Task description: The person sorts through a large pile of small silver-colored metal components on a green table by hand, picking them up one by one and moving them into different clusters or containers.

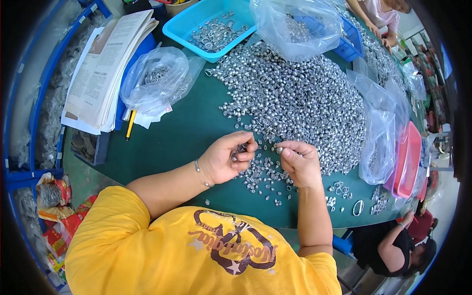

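A large heap of small silver metal pieces (309, 103), rounded and some of them hollow like rings, covers the middle of the green table (177, 132). At its near edge my left hand (228, 156), palm turned up and fingers curled, holds several of these pieces. Just to the right, my right hand (301, 162) pinches one small rounded metal piece (279, 149) between thumb and forefinger. A gap separates the two hands. Below and between them lies a looser scatter of the same pieces (263, 176).
A blue basket (169, 30) with metal pieces stands at the back, beside clear plastic bags (157, 81). Papers (96, 73) and a yellow pencil (131, 125) lie left. To the right are a red tray (409, 157) and larger rings (358, 208). Other people sit at the far and right sides.
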Demonstrator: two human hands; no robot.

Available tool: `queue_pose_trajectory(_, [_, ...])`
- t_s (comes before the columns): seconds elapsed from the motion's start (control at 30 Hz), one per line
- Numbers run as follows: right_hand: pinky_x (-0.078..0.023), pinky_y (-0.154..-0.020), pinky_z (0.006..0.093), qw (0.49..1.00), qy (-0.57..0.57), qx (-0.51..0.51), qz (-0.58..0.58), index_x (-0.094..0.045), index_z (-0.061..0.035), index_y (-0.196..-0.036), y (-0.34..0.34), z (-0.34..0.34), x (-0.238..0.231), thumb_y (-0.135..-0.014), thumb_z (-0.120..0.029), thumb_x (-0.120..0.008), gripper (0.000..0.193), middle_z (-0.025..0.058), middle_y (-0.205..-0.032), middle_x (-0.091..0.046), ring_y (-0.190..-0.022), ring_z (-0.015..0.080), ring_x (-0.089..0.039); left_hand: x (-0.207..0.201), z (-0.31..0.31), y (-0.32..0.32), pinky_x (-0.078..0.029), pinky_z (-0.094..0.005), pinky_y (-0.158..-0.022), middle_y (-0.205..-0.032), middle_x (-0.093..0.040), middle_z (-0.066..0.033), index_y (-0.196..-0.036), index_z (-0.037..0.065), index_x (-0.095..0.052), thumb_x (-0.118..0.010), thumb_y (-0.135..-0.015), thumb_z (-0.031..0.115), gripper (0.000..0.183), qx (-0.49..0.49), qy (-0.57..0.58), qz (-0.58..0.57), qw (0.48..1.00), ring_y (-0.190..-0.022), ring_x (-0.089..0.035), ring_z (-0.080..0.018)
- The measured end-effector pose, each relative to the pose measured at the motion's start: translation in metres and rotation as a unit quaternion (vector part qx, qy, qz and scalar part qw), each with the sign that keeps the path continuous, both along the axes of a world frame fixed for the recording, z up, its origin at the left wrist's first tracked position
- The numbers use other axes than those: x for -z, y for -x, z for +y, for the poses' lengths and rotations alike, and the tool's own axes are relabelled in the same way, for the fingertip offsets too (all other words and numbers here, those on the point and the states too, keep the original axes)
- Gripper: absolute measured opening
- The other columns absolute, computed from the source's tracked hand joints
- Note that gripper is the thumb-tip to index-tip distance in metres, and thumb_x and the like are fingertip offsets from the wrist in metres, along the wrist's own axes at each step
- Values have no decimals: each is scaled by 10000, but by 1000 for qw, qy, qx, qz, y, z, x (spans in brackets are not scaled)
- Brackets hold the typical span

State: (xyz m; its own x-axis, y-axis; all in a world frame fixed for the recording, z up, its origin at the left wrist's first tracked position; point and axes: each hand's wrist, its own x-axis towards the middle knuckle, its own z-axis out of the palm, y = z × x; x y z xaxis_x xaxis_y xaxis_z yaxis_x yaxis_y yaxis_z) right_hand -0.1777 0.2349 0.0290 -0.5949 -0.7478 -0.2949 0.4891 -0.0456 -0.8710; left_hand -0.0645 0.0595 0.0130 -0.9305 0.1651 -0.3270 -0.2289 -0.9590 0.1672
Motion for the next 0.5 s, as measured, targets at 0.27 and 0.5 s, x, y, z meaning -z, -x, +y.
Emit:
queue_pose_trajectory(0.27, [-385, -543, 174, 972, -44, 47, 227, -638, 22, -829, -24, -15, -6, -795, -35, -625, 68, 17, -712, -588, -615, 61, -499, -8, 14, 5, -309, -145, -415, -808, -544, -30, -924, 18, -543, -534, -883, 179, 167, 69, 172, 22, 982, -523, -395, -28])
queue_pose_trajectory(0.5, [-332, -470, 149, 992, -10, 93, 84, -557, -8, -913, -39, -24, 5, -876, -101, -534, 103, 10, -701, -563, -535, 41, -441, 3, 16, 3, -337, -149, -449, -823, -560, -48, -941, 13, -547, -536, -875, 136, 140, 41, 90, -5, 995, -632, -464, -43])
